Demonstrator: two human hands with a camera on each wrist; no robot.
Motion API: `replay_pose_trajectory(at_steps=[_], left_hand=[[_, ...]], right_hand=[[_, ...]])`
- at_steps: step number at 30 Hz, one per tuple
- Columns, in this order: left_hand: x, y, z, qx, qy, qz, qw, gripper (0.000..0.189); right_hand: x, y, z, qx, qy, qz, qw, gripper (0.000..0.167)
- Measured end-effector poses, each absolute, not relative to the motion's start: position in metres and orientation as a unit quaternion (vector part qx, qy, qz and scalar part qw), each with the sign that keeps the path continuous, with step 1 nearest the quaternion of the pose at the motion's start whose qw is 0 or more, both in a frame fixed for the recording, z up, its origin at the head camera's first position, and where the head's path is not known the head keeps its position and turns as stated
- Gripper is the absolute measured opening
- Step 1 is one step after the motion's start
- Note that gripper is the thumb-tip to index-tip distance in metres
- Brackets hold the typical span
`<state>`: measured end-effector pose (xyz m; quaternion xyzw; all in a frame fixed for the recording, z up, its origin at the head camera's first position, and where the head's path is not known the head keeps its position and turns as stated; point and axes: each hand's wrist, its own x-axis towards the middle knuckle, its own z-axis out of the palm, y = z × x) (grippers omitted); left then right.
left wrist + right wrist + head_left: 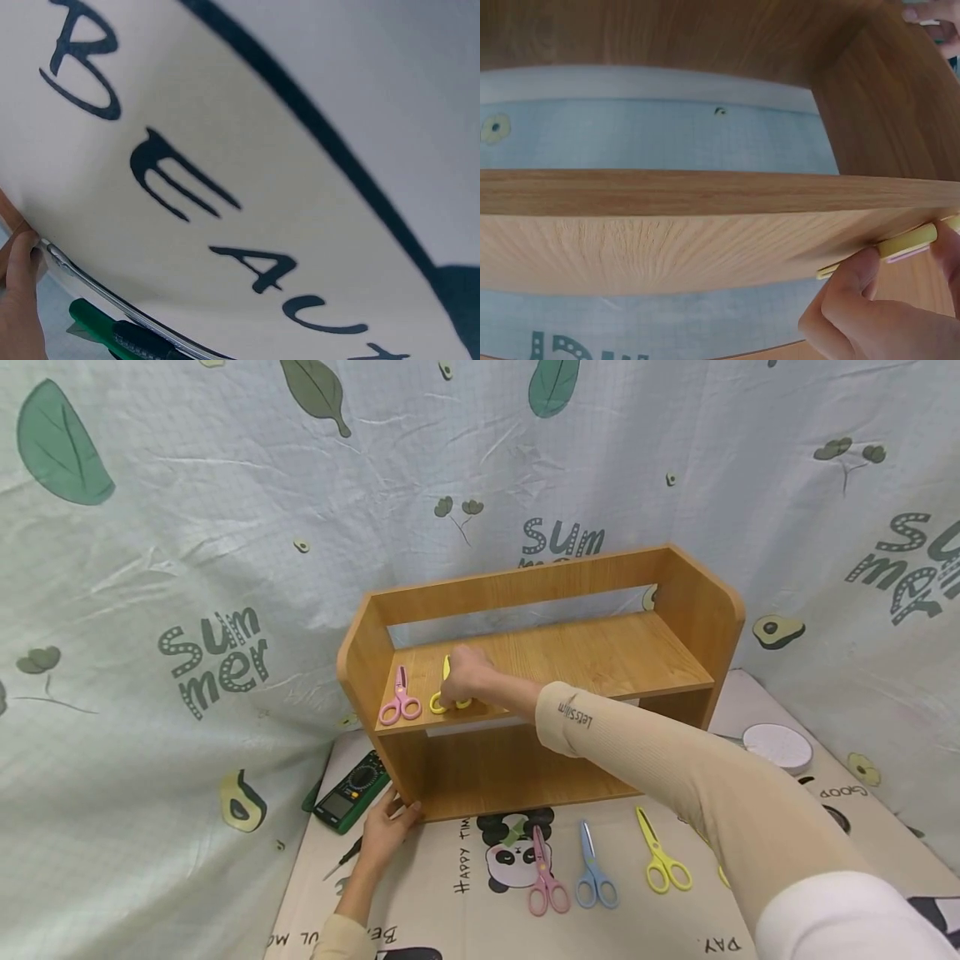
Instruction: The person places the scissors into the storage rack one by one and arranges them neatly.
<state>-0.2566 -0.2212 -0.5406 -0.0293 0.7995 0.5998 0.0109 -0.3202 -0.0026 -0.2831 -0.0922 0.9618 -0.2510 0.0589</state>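
My right hand [467,677] pinches a pair of yellow scissors [437,702] on the upper board of a wooden shelf unit [585,656]. In the right wrist view, thumb and fingers hold the yellow handle [907,242] close over the board; the hand hides part of the scissors in the head view. Left of it, pink scissors [401,697] lie on the same board, blades pointing to the back. My left hand [386,835] grips the unit's lower left front corner, with the thumb at the front edge.
On the patterned tablecloth before the unit lie pink scissors [546,885], blue scissors [591,868] and yellow scissors [658,860]; another yellow pair is mostly behind my right sleeve. A green-edged multimeter [351,793] is at the left, a round white object [778,747] at the right.
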Motion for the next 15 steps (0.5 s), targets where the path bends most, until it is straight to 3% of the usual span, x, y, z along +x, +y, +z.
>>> replay_pose_trajectory(at_steps=[15], left_hand=[[-0.2576, -0.2199, -0.5419, -0.029, 0.803, 0.595, 0.008, 0.071]], right_hand=[[-0.3222, -0.0021, -0.2851, -0.081, 0.958, -0.263, 0.074, 0.030]])
